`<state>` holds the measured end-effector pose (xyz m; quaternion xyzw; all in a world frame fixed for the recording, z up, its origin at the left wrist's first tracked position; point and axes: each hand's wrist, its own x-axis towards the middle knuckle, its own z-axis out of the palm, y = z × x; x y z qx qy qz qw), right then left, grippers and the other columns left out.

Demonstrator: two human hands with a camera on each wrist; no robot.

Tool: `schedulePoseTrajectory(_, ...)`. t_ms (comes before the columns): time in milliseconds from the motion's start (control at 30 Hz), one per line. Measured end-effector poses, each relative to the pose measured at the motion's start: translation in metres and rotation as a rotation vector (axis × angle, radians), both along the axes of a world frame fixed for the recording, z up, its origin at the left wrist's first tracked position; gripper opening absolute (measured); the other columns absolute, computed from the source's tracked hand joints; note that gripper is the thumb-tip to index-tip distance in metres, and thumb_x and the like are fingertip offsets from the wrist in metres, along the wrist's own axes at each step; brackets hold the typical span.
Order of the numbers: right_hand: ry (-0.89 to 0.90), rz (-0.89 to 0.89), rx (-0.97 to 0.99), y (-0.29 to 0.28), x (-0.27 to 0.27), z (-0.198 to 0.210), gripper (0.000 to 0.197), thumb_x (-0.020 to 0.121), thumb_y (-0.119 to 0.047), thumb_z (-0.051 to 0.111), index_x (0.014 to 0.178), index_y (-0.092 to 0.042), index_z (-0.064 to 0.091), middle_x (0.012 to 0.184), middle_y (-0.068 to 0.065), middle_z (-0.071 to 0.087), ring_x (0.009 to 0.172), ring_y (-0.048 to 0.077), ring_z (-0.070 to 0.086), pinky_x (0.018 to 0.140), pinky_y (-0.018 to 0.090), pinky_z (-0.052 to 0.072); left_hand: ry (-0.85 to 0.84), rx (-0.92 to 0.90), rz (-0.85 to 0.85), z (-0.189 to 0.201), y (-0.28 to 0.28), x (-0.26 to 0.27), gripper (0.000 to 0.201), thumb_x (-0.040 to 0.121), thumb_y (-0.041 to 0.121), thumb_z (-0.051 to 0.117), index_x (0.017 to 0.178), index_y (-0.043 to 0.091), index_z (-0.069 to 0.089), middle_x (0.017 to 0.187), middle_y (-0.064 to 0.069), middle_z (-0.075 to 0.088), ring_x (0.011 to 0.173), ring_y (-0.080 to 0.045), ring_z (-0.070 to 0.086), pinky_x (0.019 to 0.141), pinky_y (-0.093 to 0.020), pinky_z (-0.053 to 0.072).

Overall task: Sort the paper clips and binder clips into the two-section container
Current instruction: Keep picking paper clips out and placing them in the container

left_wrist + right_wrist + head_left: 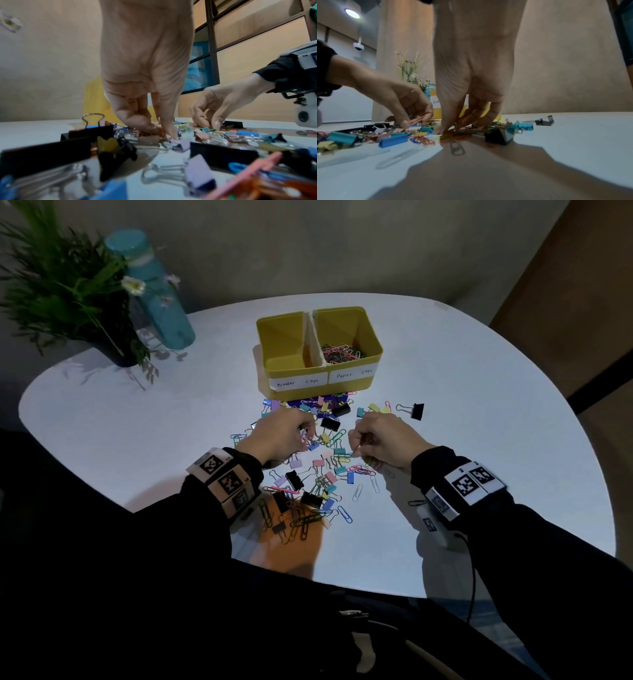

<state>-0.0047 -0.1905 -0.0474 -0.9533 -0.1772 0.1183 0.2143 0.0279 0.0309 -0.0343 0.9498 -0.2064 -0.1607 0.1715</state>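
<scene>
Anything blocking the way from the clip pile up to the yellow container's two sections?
Nothing visible does. The yellow container stands open-topped just beyond the clip pile, labels facing the person. Left hand and right hand are both down in the pile.

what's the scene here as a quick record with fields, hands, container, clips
left hand: down in the pile, pinching clips, pink paper clip between its fingers
right hand: fingertips pinching paper clips on the table
container: yellow, two sections, labelled Binder Clips and Paper Clips
binder section: looks empty
paper section: holds coloured paper clips
pile: mixed binder and paper clips, in front of the container
stray: black binder clip right of the pile
</scene>
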Motion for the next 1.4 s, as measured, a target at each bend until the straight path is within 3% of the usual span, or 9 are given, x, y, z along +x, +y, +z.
schedulePoseTrajectory(133,-0.055,0.036,-0.085,0.006,-0.007,-0.002,0.013,0.083,-0.017,0.068,0.079,-0.024,0.058,0.082,-0.01,0.055,0.08,0.012,0.05,0.065,0.026,0.036,-0.076,-0.021,0.043,0.0,0.01,0.006,0.021,0.079,-0.001,0.056,0.076,0.017,0.065,0.072,0.005,0.062,0.079,-0.024,0.062,0.069,-0.039,0.053)
schedulePoseTrajectory(367,0.064,-0.063,0.114,-0.001,-0.01,-0.002,0.018,0.089,-0.005,0.059,0.093,-0.022,0.052,0.087,-0.005,0.069,0.081,0.012,0.064,0.076,0.028,0.049,0.172,-0.236,-0.134,0.01,-0.001,-0.014,0.032,0.092,-0.005,0.04,0.112,0.018,0.052,0.088,-0.013,0.057,0.077,-0.026,0.06,0.059,-0.032,0.051)
schedulePoseTrajectory(500,0.063,-0.128,0.17,-0.018,-0.017,0.01,0.016,0.086,-0.011,0.069,0.084,-0.025,0.06,0.081,-0.017,0.067,0.074,-0.007,0.062,0.073,0.014,0.048,0.078,-0.089,-0.278,0.01,-0.007,-0.017,0.021,0.086,-0.002,0.054,0.091,0.011,0.07,0.08,0.008,0.055,0.075,-0.002,0.051,0.064,-0.017,0.036)
schedulePoseTrajectory(567,0.11,-0.101,0.12,-0.018,-0.026,0.008,0.012,0.083,-0.016,0.073,0.088,-0.025,0.066,0.079,-0.012,0.071,0.077,-0.001,0.067,0.078,0.024,0.053,0.067,-0.023,-0.328,0.008,-0.006,-0.017,0.017,0.077,0.003,0.07,0.091,0.013,0.073,0.081,0.009,0.053,0.076,-0.006,0.051,0.059,-0.011,0.032)
schedulePoseTrajectory(700,0.085,-0.063,-0.014,-0.01,-0.038,-0.001,0.029,0.081,-0.031,0.075,0.108,-0.028,0.065,0.082,-0.013,0.066,0.087,0.01,0.061,0.073,0.031,0.05,0.018,0.013,-0.399,0.002,-0.006,-0.019,0.033,0.064,0.023,0.087,0.093,0.017,0.072,0.088,0.006,0.054,0.08,-0.01,0.046,0.068,-0.026,0.039)
schedulePoseTrajectory(867,0.025,0.008,-0.098,-0.003,-0.041,-0.003,0.014,0.084,-0.034,0.07,0.093,-0.026,0.063,0.097,-0.005,0.049,0.096,0.017,0.05,0.069,0.03,0.039,0.001,-0.037,-0.41,-0.003,-0.011,-0.025,0.016,0.074,0.023,0.08,0.074,0.013,0.068,0.08,0.001,0.059,0.073,-0.013,0.052,0.067,-0.033,0.047)
schedulePoseTrajectory(1033,-0.079,-0.031,-0.177,0.008,-0.05,-0.007,0.003,0.091,-0.021,0.057,0.092,-0.02,0.054,0.101,0.003,0.057,0.096,0.023,0.053,0.064,0.027,0.032,-0.075,-0.028,-0.333,-0.007,-0.009,-0.014,0.007,0.084,0.005,0.067,0.077,0.006,0.067,0.085,-0.006,0.064,0.077,-0.018,0.057,0.067,-0.028,0.045)
schedulePoseTrajectory(1267,0.002,-0.166,0.064,-0.004,-0.032,-0.008,0.009,0.088,-0.014,0.064,0.096,-0.014,0.061,0.095,0.002,0.069,0.09,0.021,0.063,0.078,0.032,0.05,0.032,-0.244,-0.385,0.0,-0.002,-0.033,0.015,0.093,0.015,0.059,0.099,0.023,0.069,0.096,0.002,0.063,0.089,-0.014,0.058,0.073,-0.026,0.048)
schedulePoseTrajectory(1400,0.061,-0.313,0.364,-0.023,-0.03,0.0,0.011,0.086,-0.01,0.067,0.094,-0.015,0.063,0.08,-0.004,0.066,0.075,0.012,0.063,0.073,0.025,0.051,0.042,-0.211,-0.485,0.001,-0.01,-0.052,0.021,0.089,0.004,0.057,0.092,0.014,0.076,0.086,0.006,0.058,0.078,-0.006,0.052,0.071,-0.024,0.044)
